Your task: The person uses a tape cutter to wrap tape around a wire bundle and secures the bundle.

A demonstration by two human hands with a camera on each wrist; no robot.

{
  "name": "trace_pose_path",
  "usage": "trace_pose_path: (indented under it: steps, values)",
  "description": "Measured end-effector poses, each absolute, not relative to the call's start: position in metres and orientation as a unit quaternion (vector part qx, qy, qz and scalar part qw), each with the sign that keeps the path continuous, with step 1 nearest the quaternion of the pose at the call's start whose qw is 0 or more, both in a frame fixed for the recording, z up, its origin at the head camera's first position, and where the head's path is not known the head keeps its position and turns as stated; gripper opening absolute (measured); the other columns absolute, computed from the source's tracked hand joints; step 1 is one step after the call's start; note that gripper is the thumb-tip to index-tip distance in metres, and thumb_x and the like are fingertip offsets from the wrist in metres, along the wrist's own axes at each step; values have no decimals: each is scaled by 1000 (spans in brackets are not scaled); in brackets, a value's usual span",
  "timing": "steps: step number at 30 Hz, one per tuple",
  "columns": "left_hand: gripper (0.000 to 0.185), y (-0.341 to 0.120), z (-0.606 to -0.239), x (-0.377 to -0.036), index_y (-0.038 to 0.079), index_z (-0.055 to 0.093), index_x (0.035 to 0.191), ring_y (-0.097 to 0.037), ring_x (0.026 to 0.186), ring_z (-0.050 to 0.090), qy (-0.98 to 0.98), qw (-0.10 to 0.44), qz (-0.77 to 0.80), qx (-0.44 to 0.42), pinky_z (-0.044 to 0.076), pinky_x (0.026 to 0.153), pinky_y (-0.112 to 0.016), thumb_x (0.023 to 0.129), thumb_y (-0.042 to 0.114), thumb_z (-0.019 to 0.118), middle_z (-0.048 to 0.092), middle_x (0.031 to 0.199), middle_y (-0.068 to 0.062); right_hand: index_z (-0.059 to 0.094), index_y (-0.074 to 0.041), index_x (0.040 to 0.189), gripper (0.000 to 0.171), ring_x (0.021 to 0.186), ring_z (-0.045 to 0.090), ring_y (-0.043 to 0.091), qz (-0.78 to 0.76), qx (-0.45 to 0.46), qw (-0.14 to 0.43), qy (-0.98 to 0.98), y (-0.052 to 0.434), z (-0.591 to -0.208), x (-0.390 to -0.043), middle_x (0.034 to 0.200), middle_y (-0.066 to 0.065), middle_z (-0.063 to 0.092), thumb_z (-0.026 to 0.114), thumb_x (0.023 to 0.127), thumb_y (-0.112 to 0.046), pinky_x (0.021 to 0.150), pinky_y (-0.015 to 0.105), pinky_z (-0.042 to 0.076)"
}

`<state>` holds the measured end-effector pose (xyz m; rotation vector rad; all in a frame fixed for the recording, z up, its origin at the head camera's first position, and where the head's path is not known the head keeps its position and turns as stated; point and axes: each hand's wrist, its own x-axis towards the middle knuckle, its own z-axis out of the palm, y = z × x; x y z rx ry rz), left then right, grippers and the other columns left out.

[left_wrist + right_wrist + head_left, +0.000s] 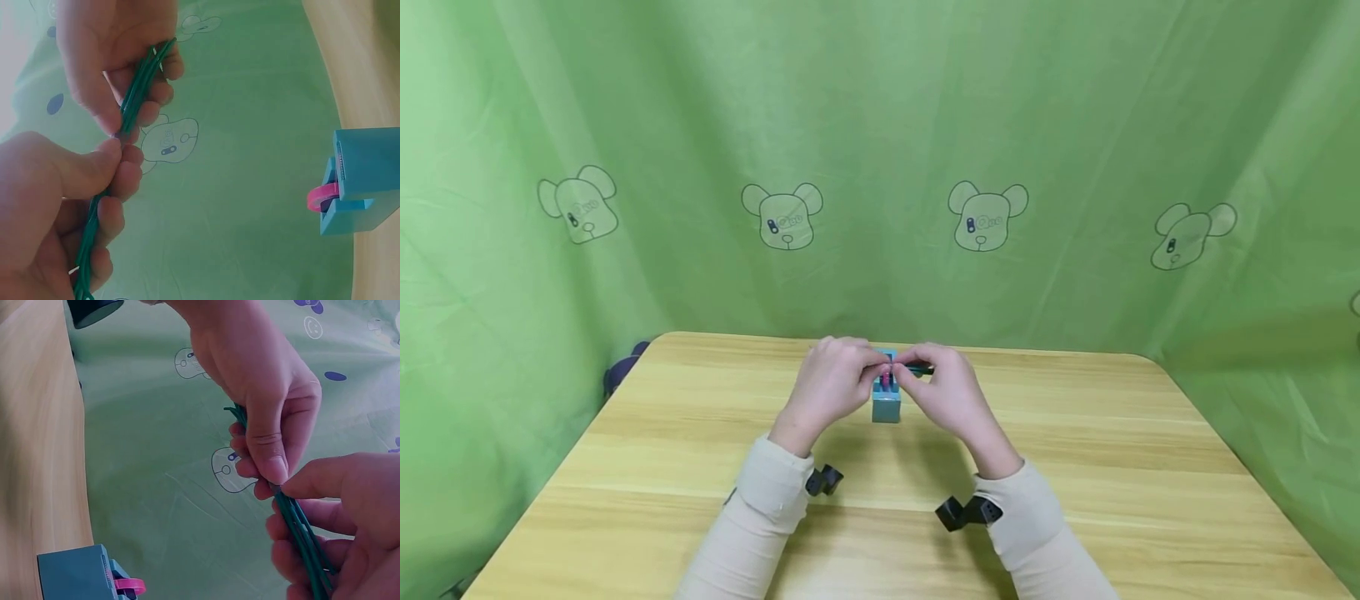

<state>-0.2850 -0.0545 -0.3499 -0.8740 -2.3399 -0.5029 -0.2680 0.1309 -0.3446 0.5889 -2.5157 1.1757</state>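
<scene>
A bundle of thin green strands [141, 87] runs lengthwise through both hands, held up off the table. My left hand [833, 379] pinches it near its middle between thumb and forefinger, the other fingers curled round the lower strands in the left wrist view. Right beside that, my right hand [946, 390] grips the other half, thumb tip almost against the left thumb. Something small and greyish shows on the bundle between the thumb tips. Just below the hands in the head view stands a blue tape dispenser [886, 408] with a pink roll [320, 197] in it.
The wooden table [700, 467] has rounded far corners. Behind it hangs a green curtain [880, 108] printed with bear heads. A dark purple object [621, 372] shows past the table's left edge. A black camera mount sits on each wrist.
</scene>
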Motion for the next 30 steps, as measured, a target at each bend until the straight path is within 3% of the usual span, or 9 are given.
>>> trace_pose_path:
  steps: [9, 16, 23, 30]
  values:
    - [10, -56, -352, -284, 17, 81, 96, -11, 74, 66, -880, 300, -174, -324, 44, 62, -27, 90, 22, 75, 74, 88, 5, 75, -10, 96, 17, 78, 59, 17, 393, 207, 107, -890, 134, -342, -269, 86, 0, 69, 63, 98, -21, 70, 36, 49]
    - [12, -56, -353, -283, 16, 80, 98, -11, 71, 65, -884, 280, -192, -322, 49, 64, -27, 91, 23, 73, 72, 86, 6, 76, -11, 94, 13, 76, 56, 17, 376, 189, 129, -898, 132, -345, -270, 86, -2, 70, 68, 95, -22, 67, 34, 47]
    - [12, -53, -351, -282, 17, 80, 95, -9, 65, 60, -894, 265, -193, -306, 47, 59, -26, 92, 24, 71, 70, 82, 7, 77, -10, 93, 11, 79, 63, 17, 364, 191, 165, -897, 131, -346, -270, 88, -1, 72, 72, 92, -20, 70, 37, 51]
    - [17, -52, -348, -282, 20, 79, 95, -8, 58, 51, -916, 216, -188, -281, 42, 51, -26, 97, 29, 64, 70, 82, 8, 77, -9, 93, 11, 81, 66, 20, 354, 202, 211, -889, 129, -349, -271, 89, 2, 73, 75, 89, -18, 72, 40, 52]
